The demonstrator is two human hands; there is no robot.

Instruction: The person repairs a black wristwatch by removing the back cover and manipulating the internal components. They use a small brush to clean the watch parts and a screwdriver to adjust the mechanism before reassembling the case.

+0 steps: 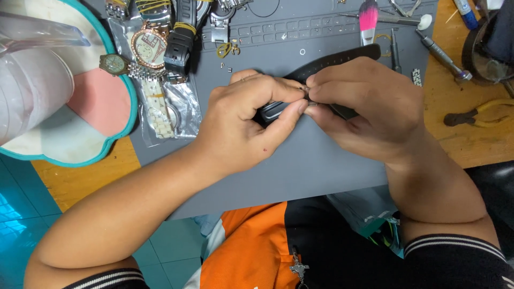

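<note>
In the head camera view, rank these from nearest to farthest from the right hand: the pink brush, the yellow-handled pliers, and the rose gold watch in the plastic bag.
From the right hand:
1. Pink brush, straight above it at the grey mat's top edge.
2. Yellow-handled pliers, off to its right on the wooden table.
3. Rose gold watch, far on the left, past the left hand.

Counts on the worktop

Two hands (308, 104) share one black watch (273, 111). One grey mat (300, 160) lies on the worktop (80, 176). Loose watches at top left: one rose-gold (148, 47), one green-faced (113, 63), one black-strapped (179, 40); more are cut off at the edge, number unclear. One brush (368, 20), one pair of pliers (474, 115), one screwdriver (443, 58), one teal-rimmed tray (126, 115).
</note>
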